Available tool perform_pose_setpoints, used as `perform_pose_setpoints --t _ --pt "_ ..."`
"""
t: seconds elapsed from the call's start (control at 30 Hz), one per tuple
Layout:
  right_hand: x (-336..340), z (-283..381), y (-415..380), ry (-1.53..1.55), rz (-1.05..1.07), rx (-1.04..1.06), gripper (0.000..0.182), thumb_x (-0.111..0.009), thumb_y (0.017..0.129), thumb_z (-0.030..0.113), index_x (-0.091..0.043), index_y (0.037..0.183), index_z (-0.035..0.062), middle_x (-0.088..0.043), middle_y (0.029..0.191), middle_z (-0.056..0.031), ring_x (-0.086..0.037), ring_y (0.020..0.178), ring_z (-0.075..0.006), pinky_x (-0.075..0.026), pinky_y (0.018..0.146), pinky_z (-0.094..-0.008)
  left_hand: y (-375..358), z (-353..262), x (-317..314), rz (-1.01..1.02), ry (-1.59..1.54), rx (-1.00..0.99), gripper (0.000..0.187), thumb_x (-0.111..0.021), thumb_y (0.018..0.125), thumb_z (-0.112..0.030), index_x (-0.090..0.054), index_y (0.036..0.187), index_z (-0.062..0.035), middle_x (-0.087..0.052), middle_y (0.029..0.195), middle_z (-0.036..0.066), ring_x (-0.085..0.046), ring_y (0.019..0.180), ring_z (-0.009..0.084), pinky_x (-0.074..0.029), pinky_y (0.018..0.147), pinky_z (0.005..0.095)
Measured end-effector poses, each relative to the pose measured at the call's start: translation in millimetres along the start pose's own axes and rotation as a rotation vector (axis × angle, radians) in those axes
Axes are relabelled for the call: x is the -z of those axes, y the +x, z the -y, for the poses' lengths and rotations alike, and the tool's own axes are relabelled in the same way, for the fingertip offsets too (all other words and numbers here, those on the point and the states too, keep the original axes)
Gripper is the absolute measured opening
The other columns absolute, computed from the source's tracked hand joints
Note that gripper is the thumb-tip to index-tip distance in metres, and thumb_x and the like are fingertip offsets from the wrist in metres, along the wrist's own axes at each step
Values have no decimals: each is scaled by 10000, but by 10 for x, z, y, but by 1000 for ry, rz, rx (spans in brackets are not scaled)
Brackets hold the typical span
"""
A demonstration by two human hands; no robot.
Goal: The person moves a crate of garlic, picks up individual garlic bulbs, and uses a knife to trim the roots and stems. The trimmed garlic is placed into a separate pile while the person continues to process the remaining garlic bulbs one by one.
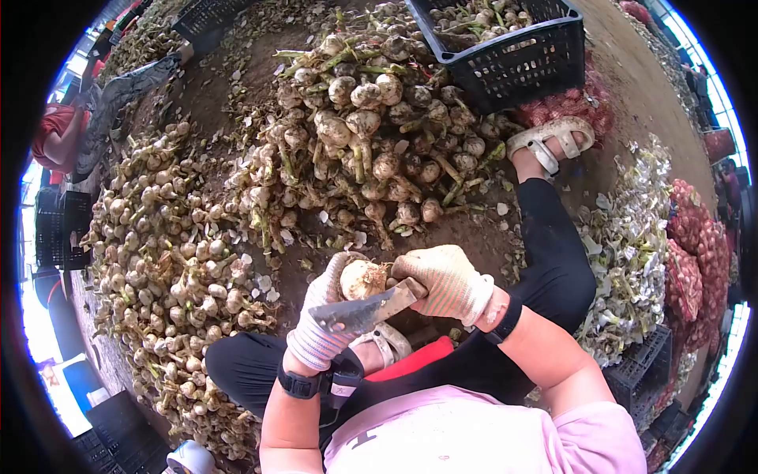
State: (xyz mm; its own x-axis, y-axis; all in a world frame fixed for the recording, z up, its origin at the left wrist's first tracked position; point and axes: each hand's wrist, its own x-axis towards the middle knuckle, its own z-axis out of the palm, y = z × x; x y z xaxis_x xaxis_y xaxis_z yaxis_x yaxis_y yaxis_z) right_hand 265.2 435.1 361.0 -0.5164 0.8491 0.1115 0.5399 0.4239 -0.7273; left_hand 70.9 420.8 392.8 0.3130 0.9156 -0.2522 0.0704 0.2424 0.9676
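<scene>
Both of my hands wear striped knit gloves and meet in front of my lap. My left hand [320, 316] is closed around a garlic bulb [363, 280], whose root side faces up. In my right hand [446, 278] is a knife [365, 310], gripped by its handle, with the broad dirty blade pointing left across the front of my left hand. The right fingertips are right at the bulb's edge. Just beyond my hands lies a heap of garlic bulbs with stems [355, 134].
A wide spread of trimmed garlic [174, 292] covers the ground on the left. A black crate [513, 67] stands behind the heap, beside a red mesh sack [580, 103]. Peelings [632, 253] and full mesh sacks [695, 261] lie to the right. Another person's arm [63, 142] shows at far left.
</scene>
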Motion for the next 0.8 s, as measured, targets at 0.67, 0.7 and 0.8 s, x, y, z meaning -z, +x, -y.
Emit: perform_pose_setpoints --t 0.67,0.7,0.8 --pt "15 -446 93 306 -303 -234 195 -595 741 -16 -434 643 35 -485 581 -16 -373 558 -54 -373 496 -232 -202 -236 58 -1 -188 126 478 -623 677 -70 -458 1125 -44 -559 938 33 -532 840 109 -453 759 244" --pt "-73 -440 69 508 -286 -248 291 -596 757 -14 -345 622 44 -468 606 26 -363 598 -34 -370 523 -219 -189 -179 92 -24 -276 20 482 -612 715 -33 -441 1166 -55 -541 994 41 -515 898 107 -439 789 244" --pt "-88 -227 45 520 -175 -411 86 -593 778 18 -533 721 43 -508 662 38 -393 631 -33 -379 564 -204 -102 -163 105 -46 -417 -137 528 -654 731 -62 -432 1210 -76 -520 1110 70 -479 1036 143 -414 872 272"
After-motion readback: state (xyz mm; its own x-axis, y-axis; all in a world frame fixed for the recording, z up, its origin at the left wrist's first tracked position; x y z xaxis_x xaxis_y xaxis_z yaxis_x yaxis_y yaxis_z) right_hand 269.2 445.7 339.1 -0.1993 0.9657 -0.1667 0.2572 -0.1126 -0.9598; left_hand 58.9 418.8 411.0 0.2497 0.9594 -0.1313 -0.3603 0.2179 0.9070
